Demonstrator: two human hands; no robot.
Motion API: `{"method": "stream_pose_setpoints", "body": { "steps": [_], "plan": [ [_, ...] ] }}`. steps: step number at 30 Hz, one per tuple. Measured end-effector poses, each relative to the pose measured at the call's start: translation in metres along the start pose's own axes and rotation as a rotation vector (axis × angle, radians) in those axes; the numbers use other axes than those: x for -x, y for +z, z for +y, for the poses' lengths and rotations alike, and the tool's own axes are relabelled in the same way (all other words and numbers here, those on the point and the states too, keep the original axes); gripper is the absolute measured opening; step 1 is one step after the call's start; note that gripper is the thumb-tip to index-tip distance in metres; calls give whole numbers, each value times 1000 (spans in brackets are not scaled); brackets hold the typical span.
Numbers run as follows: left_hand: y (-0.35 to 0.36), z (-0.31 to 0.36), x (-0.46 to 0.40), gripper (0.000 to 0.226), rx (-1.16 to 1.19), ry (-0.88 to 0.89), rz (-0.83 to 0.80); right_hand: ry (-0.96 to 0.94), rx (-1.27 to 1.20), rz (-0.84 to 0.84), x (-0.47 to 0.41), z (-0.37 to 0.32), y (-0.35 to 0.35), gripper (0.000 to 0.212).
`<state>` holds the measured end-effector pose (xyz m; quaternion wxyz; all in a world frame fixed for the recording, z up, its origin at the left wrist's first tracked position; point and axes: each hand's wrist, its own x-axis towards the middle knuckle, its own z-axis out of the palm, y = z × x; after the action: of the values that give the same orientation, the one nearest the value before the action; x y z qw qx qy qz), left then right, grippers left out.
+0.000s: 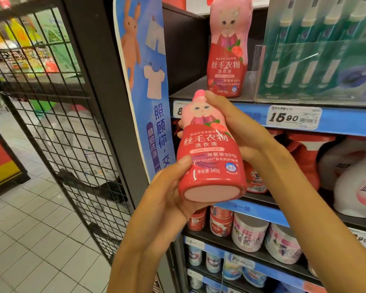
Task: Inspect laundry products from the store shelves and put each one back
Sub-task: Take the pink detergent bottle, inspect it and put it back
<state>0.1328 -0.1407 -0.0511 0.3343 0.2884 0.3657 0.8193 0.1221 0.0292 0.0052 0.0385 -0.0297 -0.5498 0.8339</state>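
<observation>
Left fingers (180, 129) behind pink bottle (209, 153)

The shelf bottle (228, 49) loses its cap at the top edge; the green packs (317, 60) are blurred.

Single head-worn wide-angle view, looking forward and slightly down along a store aisle. Close to the shelves (304, 121) filling the right half, near enough to read the price tag (294, 118). Wire mesh panel (57, 115) and tiled floor (30, 240) off to the left, bent by lens distortion.
</observation>
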Motion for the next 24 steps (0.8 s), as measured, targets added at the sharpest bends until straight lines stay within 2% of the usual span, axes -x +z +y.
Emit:
{"method": "stream_pose_setpoints", "body": {
  "steps": [3, 6, 9, 13, 15, 20, 24],
  "plan": [
    [1, 2, -3, 30, 10, -2, -17, 25, 15, 45, -3, 1, 1, 59],
    [1, 3, -5, 43, 31, -35, 17, 67, -16, 84, -5, 5, 1, 59],
    [-3, 5, -5, 37, 21, -78, 77, 87, -54, 103, -7, 10, 1, 58],
    [-4, 9, -4, 62, 87, -90, 26, 114, -47, 107, -11, 16, 0, 57],
    [-6, 11, -4, 67, 67, -109, 17, 121, -52, 94, -12, 18, -1, 58],
    [-18, 8, -5, 53, -67, -165, 100, -20, 64, 49, -12, 14, 1, 50],
    [-20, 2, -10, 28, -230, -143, 127, -224, 196, -4, -8, 4, 5, 45]
  ]
}}
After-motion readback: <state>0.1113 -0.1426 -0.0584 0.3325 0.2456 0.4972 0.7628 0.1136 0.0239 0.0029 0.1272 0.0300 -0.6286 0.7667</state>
